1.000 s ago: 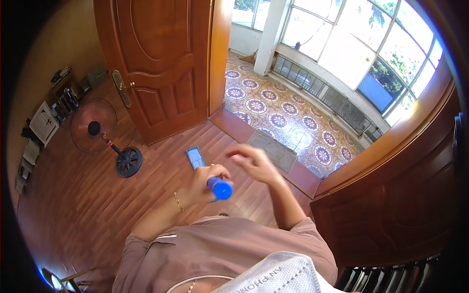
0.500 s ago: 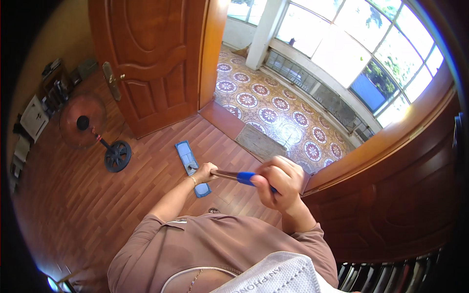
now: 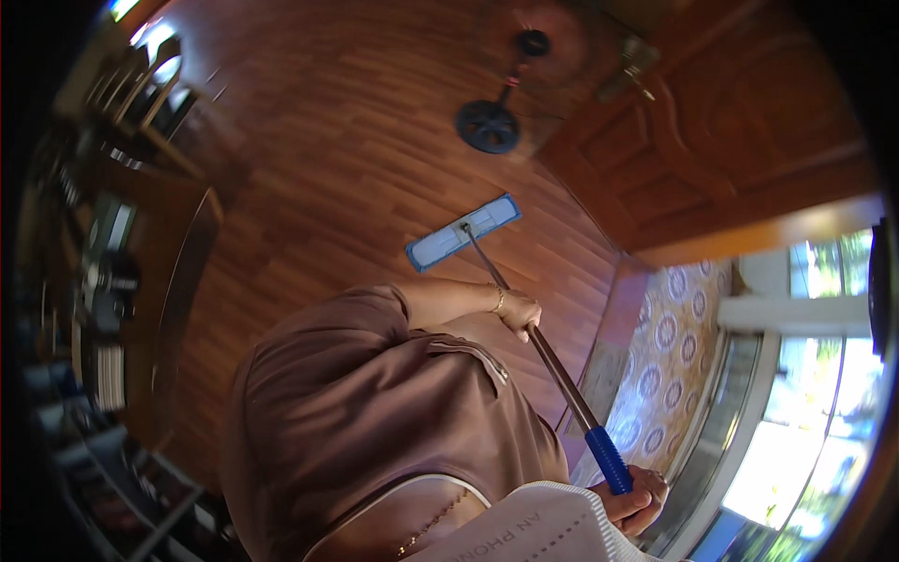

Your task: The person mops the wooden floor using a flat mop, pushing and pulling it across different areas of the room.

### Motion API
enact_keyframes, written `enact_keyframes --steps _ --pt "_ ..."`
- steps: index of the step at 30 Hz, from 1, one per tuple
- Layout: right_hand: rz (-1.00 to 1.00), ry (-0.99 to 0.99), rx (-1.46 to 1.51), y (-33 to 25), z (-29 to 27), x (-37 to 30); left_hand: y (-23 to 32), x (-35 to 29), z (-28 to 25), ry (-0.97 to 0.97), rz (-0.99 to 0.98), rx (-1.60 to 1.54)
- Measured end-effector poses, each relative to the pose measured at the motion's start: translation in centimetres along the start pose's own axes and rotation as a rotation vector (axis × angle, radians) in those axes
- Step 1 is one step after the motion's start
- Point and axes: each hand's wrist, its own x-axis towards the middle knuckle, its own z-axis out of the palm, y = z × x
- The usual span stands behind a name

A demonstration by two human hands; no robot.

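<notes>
A flat mop (image 3: 568, 382) slants across the view on a long metal pole with a blue grip. Its wide blue-edged head (image 3: 440, 246) rests flat on the wood-look floor. My left hand (image 3: 521, 314), with a bracelet at the wrist, is wrapped round the middle of the pole. At the lower right, my right hand (image 3: 640, 501) closes round the blue grip at the upper end. The mop head lies beyond my left arm, apart from the furniture.
A standing fan (image 3: 488, 126) is on the floor ahead, near an open wooden door (image 3: 721, 122). To the right, a doorway leads to patterned tiles (image 3: 660, 361) and bright windows (image 3: 805, 403). A wooden desk (image 3: 178, 272) and chairs (image 3: 140, 80) stand on the left.
My view has turned left, so door and fan now appear further right. The mop's pole has swung, its head now ahead of me and grip at lower right. Both hands still hold it.
</notes>
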Motion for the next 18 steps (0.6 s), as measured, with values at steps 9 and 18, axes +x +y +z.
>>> enact_keyframes --steps 9,18 --pt "0.062 -0.433 0.582 -1.7 13.9 -3.6 -14.7 -15.1 -3.8 0.513 -0.223 0.190" --pt "-0.067 -0.977 0.926 -10.2 24.7 -8.0 -18.7 -34.5 -4.9 0.752 -0.919 0.134"
